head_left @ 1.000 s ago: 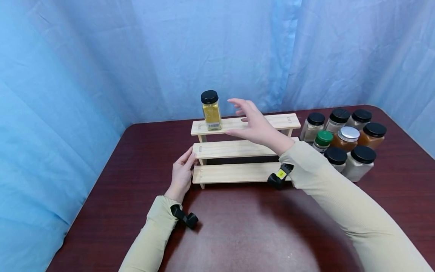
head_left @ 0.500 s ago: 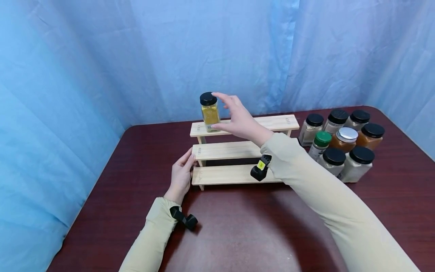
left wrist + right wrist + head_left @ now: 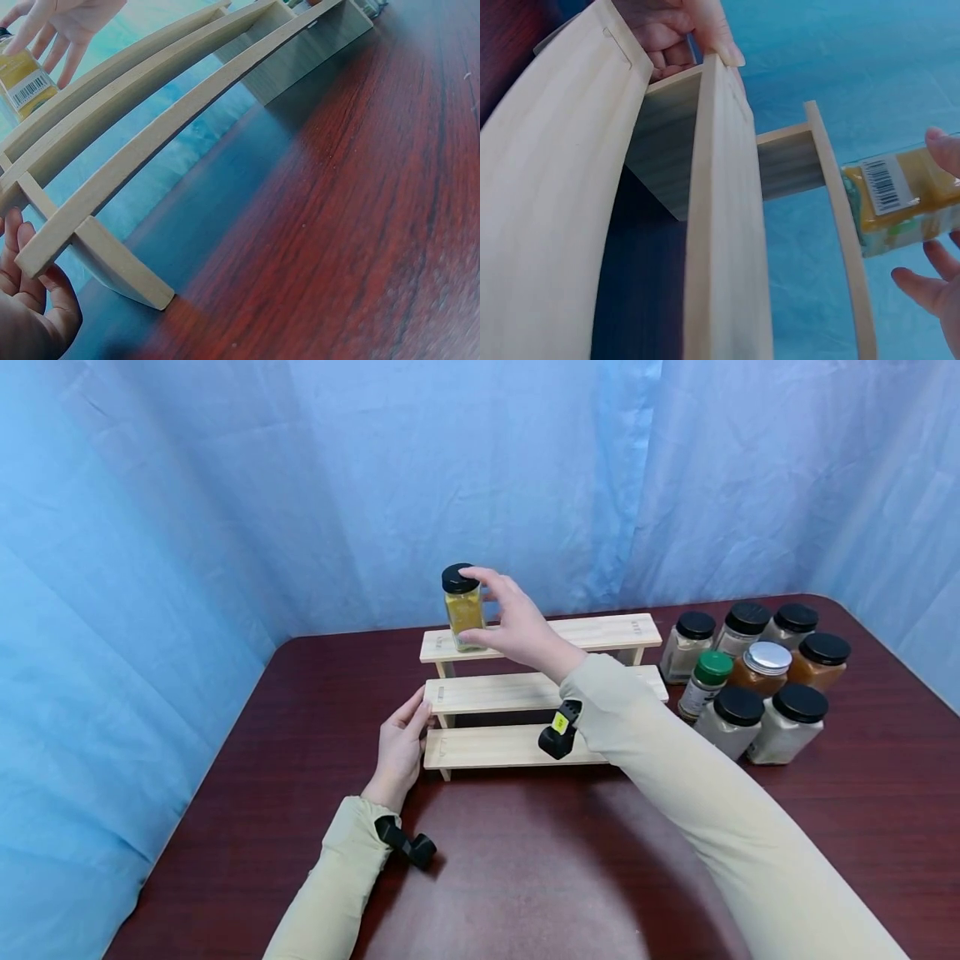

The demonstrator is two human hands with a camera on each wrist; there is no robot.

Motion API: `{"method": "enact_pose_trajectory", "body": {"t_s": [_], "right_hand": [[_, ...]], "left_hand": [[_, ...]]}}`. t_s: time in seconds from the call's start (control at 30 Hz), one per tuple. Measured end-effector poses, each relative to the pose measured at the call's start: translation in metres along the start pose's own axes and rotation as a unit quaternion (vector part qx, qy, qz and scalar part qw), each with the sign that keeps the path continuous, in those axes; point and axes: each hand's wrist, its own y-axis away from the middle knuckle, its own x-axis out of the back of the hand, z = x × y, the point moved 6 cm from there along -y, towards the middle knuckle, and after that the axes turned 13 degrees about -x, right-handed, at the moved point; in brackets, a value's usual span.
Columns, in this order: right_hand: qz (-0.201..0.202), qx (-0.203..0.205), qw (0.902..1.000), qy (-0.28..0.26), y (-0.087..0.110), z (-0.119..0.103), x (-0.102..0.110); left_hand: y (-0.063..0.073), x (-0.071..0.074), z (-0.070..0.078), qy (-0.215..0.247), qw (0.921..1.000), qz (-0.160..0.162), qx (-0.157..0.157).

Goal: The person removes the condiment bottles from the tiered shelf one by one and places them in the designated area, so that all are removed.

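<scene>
A three-tier wooden rack [image 3: 487, 695] stands on the table. At its left end my left hand [image 3: 400, 747] grips the side; in the right wrist view that thumb presses on a shelf's end. On the top tier, at the left, stands an upright clear spice jar [image 3: 463, 608] with yellow contents and a black lid. My right hand [image 3: 517, 622] holds this jar from the right, a finger at the lid and the thumb low on the body. A barcode label shows on the jar [image 3: 904, 199] in the right wrist view, where the right hand [image 3: 945, 292] is partly cut off.
Several spice jars stand grouped to the right of the rack, among them one with a green lid [image 3: 712, 667], one with a silver lid [image 3: 767, 657] and black-lidded ones [image 3: 798, 703]. Blue curtain [image 3: 480, 485] hangs behind the dark red table [image 3: 487, 860].
My right hand has moved left along the top tier and come round the yellow spice jar. The left hand has stayed at the rack's left end.
</scene>
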Motion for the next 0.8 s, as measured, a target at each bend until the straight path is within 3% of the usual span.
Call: {"method": "enact_pose_trajectory", "body": {"t_s": [0.13, 0.43, 0.8], "right_hand": [[0.007, -0.003, 0.9996, -0.027, -0.0003, 0.0002, -0.0042], [0.044, 0.018, 0.9988, 0.006, 0.0014, -0.0012, -0.0058], [0.074, 0.048, 0.9961, -0.001, 0.0054, 0.0018, -0.0073]], "left_hand": [[0.0006, -0.0005, 0.0003, -0.001, 1.0000, -0.004, 0.000], [-0.0002, -0.0002, -0.0005, -0.010, 0.9999, -0.006, 0.002], [0.0004, 0.0002, -0.0007, -0.003, 1.0000, -0.006, -0.003]]}}
